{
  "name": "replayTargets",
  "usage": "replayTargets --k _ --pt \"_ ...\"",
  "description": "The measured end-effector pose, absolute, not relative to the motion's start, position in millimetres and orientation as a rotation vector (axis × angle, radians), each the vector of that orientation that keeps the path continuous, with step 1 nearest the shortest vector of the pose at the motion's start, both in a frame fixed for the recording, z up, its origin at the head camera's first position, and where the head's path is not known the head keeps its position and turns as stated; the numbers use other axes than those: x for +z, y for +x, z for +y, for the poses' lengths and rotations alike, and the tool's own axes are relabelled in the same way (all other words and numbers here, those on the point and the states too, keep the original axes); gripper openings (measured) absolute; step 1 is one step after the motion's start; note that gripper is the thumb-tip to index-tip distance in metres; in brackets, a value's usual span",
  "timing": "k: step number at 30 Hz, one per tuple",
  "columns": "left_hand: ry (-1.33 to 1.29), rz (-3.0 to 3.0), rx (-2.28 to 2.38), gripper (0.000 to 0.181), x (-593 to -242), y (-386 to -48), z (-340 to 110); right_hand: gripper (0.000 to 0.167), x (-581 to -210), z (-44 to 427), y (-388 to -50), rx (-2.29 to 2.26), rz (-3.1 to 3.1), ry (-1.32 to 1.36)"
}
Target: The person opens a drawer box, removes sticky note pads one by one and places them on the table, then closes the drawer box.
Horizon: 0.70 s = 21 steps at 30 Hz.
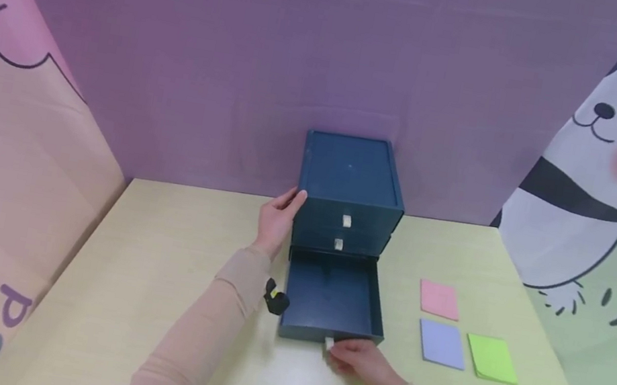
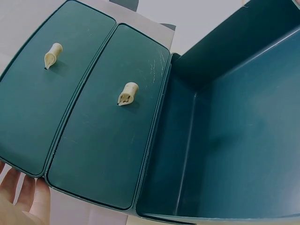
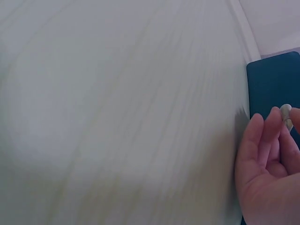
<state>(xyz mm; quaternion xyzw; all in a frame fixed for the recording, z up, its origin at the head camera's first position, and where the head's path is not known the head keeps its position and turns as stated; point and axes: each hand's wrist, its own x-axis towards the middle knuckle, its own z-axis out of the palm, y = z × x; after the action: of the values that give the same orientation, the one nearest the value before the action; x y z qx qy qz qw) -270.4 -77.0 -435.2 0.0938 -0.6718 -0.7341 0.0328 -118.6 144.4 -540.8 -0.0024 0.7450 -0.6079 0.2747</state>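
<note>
A dark blue drawer cabinet (image 1: 355, 170) stands near the back of the table with its bottom drawer (image 1: 331, 295) pulled out; the drawer's inside looks bare. The two upper drawers are closed, each with a small cream knob (image 2: 127, 93). My left hand (image 1: 278, 215) touches the cabinet's left side near its top front corner; in the left wrist view its fingers (image 2: 40, 199) lie extended against that side. At the front of the bottom drawer, my right hand (image 1: 365, 363) pinches the drawer knob (image 1: 329, 344) between thumb and fingers, seen also in the right wrist view.
To the right of the drawer lie three pads of sticky notes: pink (image 1: 439, 300), blue-purple (image 1: 442, 343) and green (image 1: 491, 359). A purple cloth (image 1: 213, 67) hangs right behind the cabinet, and printed cloths flank the pale wooden table (image 1: 148, 274).
</note>
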Motion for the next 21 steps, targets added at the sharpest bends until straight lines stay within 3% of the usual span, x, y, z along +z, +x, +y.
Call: replayTargets --k 21 --pt "0.303 -2.057 -2.278 0.053 -433 -269 -77 0.029 -540 136 -128 -1.666 2.096 0.169"
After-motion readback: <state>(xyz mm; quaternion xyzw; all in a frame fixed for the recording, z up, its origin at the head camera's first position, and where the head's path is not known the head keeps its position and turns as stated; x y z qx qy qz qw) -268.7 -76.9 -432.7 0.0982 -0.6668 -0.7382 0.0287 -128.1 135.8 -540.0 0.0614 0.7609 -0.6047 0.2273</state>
